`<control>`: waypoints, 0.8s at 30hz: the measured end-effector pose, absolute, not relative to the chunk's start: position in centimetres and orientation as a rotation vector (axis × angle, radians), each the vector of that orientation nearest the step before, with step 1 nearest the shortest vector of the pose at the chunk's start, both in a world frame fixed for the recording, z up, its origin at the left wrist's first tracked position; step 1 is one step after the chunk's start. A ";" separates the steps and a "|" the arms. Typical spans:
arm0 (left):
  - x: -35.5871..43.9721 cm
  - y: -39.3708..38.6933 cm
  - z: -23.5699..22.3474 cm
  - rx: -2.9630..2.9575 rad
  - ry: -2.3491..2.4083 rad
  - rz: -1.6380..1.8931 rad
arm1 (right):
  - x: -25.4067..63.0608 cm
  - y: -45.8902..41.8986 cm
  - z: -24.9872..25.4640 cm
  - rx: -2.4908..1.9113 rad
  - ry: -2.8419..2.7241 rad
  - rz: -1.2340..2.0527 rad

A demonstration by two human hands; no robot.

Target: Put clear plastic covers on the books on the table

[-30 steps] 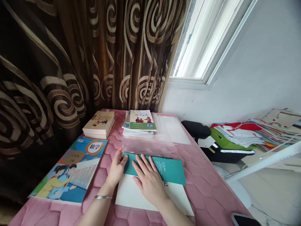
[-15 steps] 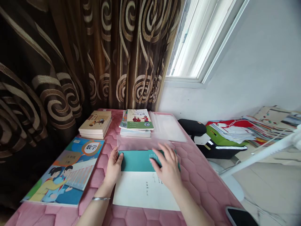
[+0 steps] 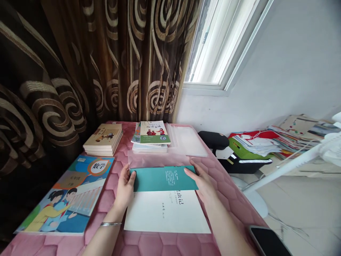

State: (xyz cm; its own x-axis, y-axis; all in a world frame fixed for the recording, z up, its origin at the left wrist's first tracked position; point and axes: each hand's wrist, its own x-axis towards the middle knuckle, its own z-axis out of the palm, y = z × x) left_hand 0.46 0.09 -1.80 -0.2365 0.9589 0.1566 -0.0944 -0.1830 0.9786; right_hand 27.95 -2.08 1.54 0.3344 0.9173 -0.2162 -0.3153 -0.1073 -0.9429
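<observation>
In front of me on the pink quilted cloth lies an open book [image 3: 149, 213], its white page with dark Chinese print facing up. A green flap [image 3: 151, 180] with small white text lies across the far part of that page. From under the book's far side a clear plastic book cover [image 3: 157, 159] sticks out. My left hand [image 3: 126, 186] grips the left edge by the flap, thumb on top and fingers at the side. At the opposite edge my right hand [image 3: 201, 180] does likewise, thumb on the green flap. The fingers underneath are partly hidden.
A blue maths textbook [image 3: 66, 199] lies at left, with a stack of tan books [image 3: 102, 140] behind it. Another book pile [image 3: 153, 137] and clear plastic covers [image 3: 188, 141] sit at the back. A phone [image 3: 269, 241] is at the near right edge, beside a white stand [image 3: 282, 174].
My right hand has moved from lying flat on the green flap, rightward along it, to grip the right edge. My left hand has stayed at the left edge. The view has shifted slightly.
</observation>
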 end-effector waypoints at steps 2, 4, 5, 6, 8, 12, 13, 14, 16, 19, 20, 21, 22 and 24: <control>0.5 0.0 -1.8 1.120 1.206 1.552 | 28.1 -2.0 1.5 -1.223 -0.629 1.179; 0.4 0.0 -1.9 1.107 1.214 1.544 | 28.3 -2.0 1.3 -1.224 -0.658 1.166; 0.4 0.0 -1.9 1.102 1.218 1.544 | 28.4 -1.9 1.2 -1.231 -0.680 1.161; 0.4 0.0 -1.9 1.104 1.218 1.547 | 28.5 -1.9 1.1 -1.236 -0.702 1.155; 0.4 0.0 -1.8 1.130 1.208 1.551 | 28.5 -1.8 1.0 -1.246 -0.727 1.145; 0.4 -0.1 -1.5 1.183 1.190 1.540 | 28.5 -1.9 0.9 -1.234 -0.735 1.133; 0.5 -0.1 -1.4 1.181 1.194 1.540 | 28.5 -2.0 0.9 -1.224 -0.741 1.136; 0.5 -0.1 -1.4 1.178 1.198 1.539 | 28.5 -2.0 0.9 -1.215 -0.750 1.140; 0.6 -0.1 -1.4 1.172 1.201 1.542 | 28.5 -2.1 1.0 -1.207 -0.764 1.144; 0.7 -0.1 -1.5 1.170 1.197 1.553 | 28.4 -2.1 1.2 -1.209 -0.772 1.158; 0.7 -0.1 -1.5 1.171 1.196 1.558 | 28.4 -2.1 1.2 -1.213 -0.773 1.159; 0.7 -0.1 -1.4 1.174 1.196 1.561 | 28.4 -2.1 1.2 -1.217 -0.774 1.157; 0.7 0.0 -1.4 1.179 1.195 1.561 | 28.4 -2.1 1.2 -1.221 -0.773 1.156; 0.7 0.0 -1.4 1.189 1.192 1.559 | 28.4 -2.1 1.2 -1.222 -0.765 1.157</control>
